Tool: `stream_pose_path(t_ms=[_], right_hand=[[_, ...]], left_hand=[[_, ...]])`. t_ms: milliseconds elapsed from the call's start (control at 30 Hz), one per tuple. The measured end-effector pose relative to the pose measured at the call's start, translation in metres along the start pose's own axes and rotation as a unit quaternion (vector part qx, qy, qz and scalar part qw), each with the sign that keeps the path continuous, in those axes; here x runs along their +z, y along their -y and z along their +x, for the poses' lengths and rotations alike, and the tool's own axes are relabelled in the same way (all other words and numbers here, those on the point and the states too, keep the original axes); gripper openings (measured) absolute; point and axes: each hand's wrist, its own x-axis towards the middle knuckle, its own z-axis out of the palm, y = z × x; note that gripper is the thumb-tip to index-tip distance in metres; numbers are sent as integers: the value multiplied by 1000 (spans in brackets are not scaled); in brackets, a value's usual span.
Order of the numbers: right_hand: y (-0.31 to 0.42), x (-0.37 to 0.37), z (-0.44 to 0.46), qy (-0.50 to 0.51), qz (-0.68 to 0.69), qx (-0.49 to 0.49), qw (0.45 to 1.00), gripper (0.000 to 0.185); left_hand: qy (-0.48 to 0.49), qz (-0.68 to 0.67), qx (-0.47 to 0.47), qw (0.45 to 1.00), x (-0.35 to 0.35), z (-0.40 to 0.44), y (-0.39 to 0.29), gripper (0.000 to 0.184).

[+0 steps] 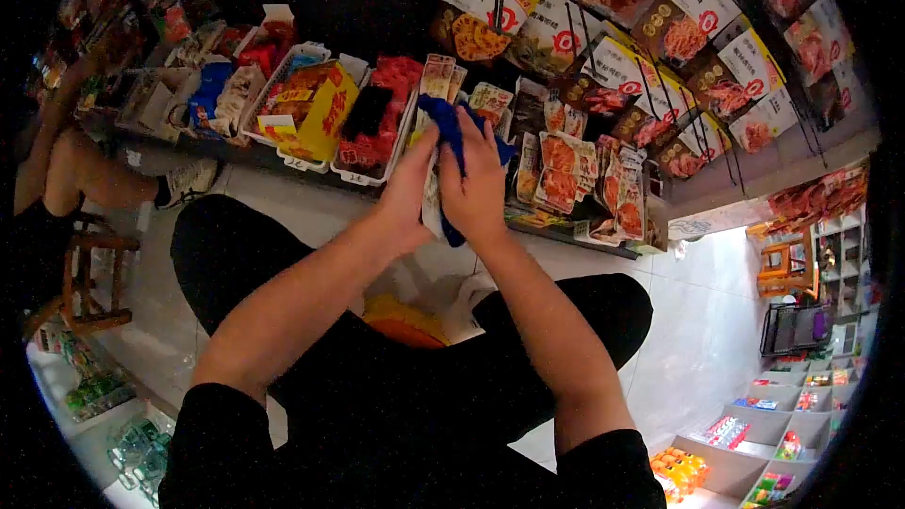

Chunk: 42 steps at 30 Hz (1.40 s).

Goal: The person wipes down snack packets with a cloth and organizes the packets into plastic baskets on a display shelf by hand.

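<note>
My left hand (412, 190) is closed on the side of a narrow, light-coloured container that stands on its edge in front of me; its contents are hidden. My right hand (473, 179) presses a dark blue cloth (445, 123) against the container's other side and top. Both hands are close together, just in front of the shelf of snack packets. Left of them is a white basket (358, 175) with red packets. Small food packets (563, 170) stand in boxes to the right.
A white basket (304, 164) holds a yellow box. Hanging packets (693, 33) fill the rack at the upper right. Another person's leg (104, 174) and a wooden stool (99, 269) are at the left. An orange stool (787, 264) stands far right.
</note>
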Motion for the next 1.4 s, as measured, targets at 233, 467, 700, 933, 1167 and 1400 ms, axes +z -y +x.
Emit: stream_pose_path(t_ms=[233,467,700,933,1167,1400], right_hand=[[-59,-30,19,-41,104,417,902,39],[-44,-80,113,-151,3,239,959,41],[-69,-30,197,147,-131,49,979,52],[-76,-7,186,316,-147,58,936,52],[-74,-20,171,212,-89,36,973,51],[-42,-63,82,247,-60,192,948,41]], left_hand=[[-36,144,-80,986,5,-16,2,34],[-42,110,-26,993,15,-21,-17,37],[-89,111,-27,989,9,-16,-14,40],[-75,77,-33,994,-1,-14,-9,43],[-130,92,-40,986,-20,-4,0,34],[-160,301,27,940,-30,6,8,54]])
